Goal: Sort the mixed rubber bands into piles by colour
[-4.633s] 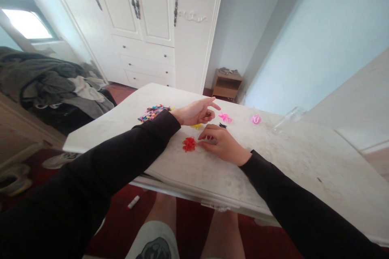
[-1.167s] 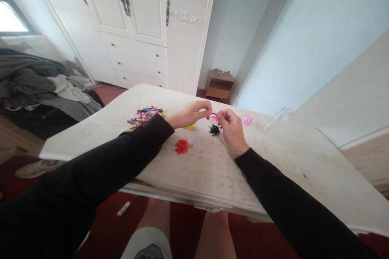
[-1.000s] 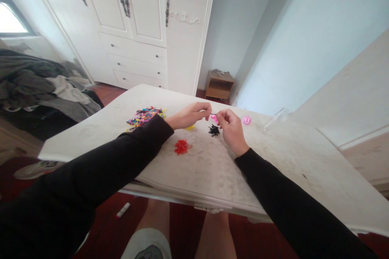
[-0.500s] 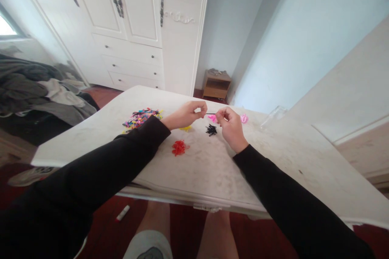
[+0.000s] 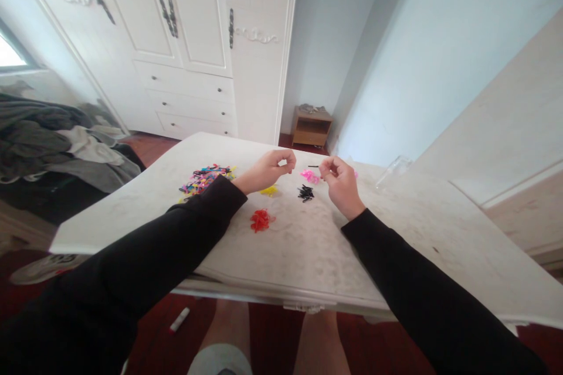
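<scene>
My right hand (image 5: 341, 183) pinches a small black elastic band (image 5: 313, 166), whose loose end points left above the table. My left hand (image 5: 273, 170) is apart from it, thumb and fingers curled into a ring with their tips together; nothing shows between them. Below the gap between my hands lies a pile of black elastic bands (image 5: 305, 193), with pink bands (image 5: 310, 176) just behind it. Yellow bands (image 5: 268, 191) sit partly hidden under my left wrist, and red bands (image 5: 261, 220) lie nearer to me. A larger mixed-colour heap (image 5: 206, 180) is left of my left hand.
The white table (image 5: 299, 263) spans the view, its front edge by my legs. A clear plastic container (image 5: 394, 172) lies at the far right side. Beyond stand a white wardrobe (image 5: 259, 82) and a small wooden cabinet (image 5: 312, 128). Clothes (image 5: 65, 135) are piled at left.
The black band was stretched between both hands; now its left end is free and only my right hand holds it. My hands have moved slightly apart, and the view has tilted up a little.
</scene>
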{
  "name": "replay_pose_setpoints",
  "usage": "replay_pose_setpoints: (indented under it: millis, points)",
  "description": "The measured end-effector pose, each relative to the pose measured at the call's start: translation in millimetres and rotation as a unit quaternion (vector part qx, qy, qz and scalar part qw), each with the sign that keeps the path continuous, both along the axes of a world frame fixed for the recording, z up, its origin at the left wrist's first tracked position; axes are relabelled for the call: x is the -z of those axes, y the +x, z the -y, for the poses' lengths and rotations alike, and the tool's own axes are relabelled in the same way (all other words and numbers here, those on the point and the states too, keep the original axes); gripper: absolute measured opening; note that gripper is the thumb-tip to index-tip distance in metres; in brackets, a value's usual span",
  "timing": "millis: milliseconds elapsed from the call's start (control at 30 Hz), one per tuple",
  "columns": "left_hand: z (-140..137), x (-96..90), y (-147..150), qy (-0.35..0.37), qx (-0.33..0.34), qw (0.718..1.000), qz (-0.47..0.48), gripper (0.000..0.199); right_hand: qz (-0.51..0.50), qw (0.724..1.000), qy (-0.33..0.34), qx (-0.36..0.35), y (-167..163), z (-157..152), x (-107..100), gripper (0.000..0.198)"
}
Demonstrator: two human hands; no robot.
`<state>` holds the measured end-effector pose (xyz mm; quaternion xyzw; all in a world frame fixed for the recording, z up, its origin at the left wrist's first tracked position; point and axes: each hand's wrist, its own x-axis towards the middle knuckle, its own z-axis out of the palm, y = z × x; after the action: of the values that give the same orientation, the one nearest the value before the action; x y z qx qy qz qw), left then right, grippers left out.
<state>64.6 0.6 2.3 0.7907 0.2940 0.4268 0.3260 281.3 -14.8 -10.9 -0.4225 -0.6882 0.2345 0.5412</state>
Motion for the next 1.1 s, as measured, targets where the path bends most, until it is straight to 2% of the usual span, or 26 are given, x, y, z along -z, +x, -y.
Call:
replay_pose_setpoints:
  millis: [67, 133, 267, 433, 667, 833, 1000, 1100]
  points:
    - [-1, -0.5, -1, -0.050, -0.008, 0.998, 0.040, 0.014, -0.010, 1.000, -0.012, 0.007, 8, -5, 0, 0.019]
    - [-2, -1.3, -1, -0.138, -0.005, 0.985, 0.099, 0.015, 0.015, 0.999, -0.032, -0.009, 16, -10, 2, 0.021]
    - [-2, -5.0, -2, -0.297, 0.021, 0.930, 0.216, 0.011, 0.123, 0.989, -0.058, -0.056, 18, -11, 6, 0.021]
    - [-1, -6.9, -3, -0.412, 0.074, 0.868, 0.266, 0.016, 0.183, 0.980, -0.043, -0.066, 15, -11, 12, 0.016]
    - [-2, 0.9, 2, -0.461, 0.076, 0.831, 0.301, 0.021, 0.197, 0.978, -0.036, -0.061, 19, -14, 13, 0.015]
    - [-1, 8.7, 3, -0.437, 0.107, 0.847, 0.282, 0.052, 0.168, 0.985, -0.001, -0.032, 17, -10, 7, 0.013]
    - [5, 9.0, 2, -0.413, 0.187, 0.854, 0.256, 0.056, 0.147, 0.985, 0.092, -0.019, 9, 2, -2, 0.007]
    - [10, 5.2, 4, -0.405, 0.229, 0.856, 0.226, 0.056, 0.172, 0.977, 0.121, -0.044, 1, 10, -6, 0.006]
